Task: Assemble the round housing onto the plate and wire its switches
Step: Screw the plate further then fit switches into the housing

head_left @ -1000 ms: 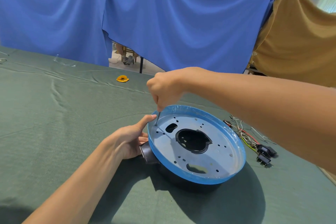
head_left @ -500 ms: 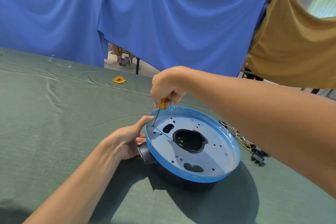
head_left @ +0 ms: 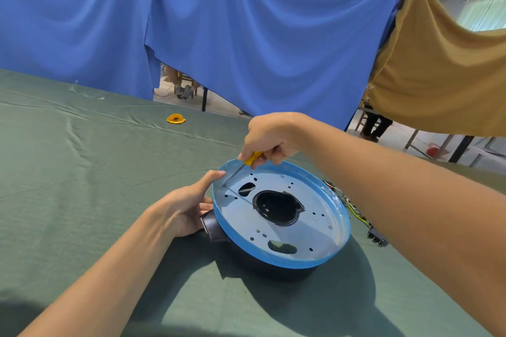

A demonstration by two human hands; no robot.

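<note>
A round blue-rimmed plate (head_left: 315,230) with many holes lies on top of a black round housing (head_left: 216,227), whose spout sticks out at the left. My right hand (head_left: 269,138) grips a yellow-handled screwdriver (head_left: 247,163), its tip set at the plate's far-left edge. My left hand (head_left: 189,205) rests against the plate's left rim, thumb on the rim, fingers beside the spout. A bundle of coloured wires (head_left: 353,209) with black switches (head_left: 377,236) lies on the cloth right of the plate, partly hidden by my right forearm.
Green cloth covers the table (head_left: 82,172). A small yellow piece (head_left: 176,119) lies near the far edge. Blue and tan curtains hang behind the table; chair legs and a seated person's legs show below them.
My right hand has tilted and shifted slightly right, so the yellow screwdriver handle now shows below the fist. The tip stays at the same spot; my left hand keeps its place.
</note>
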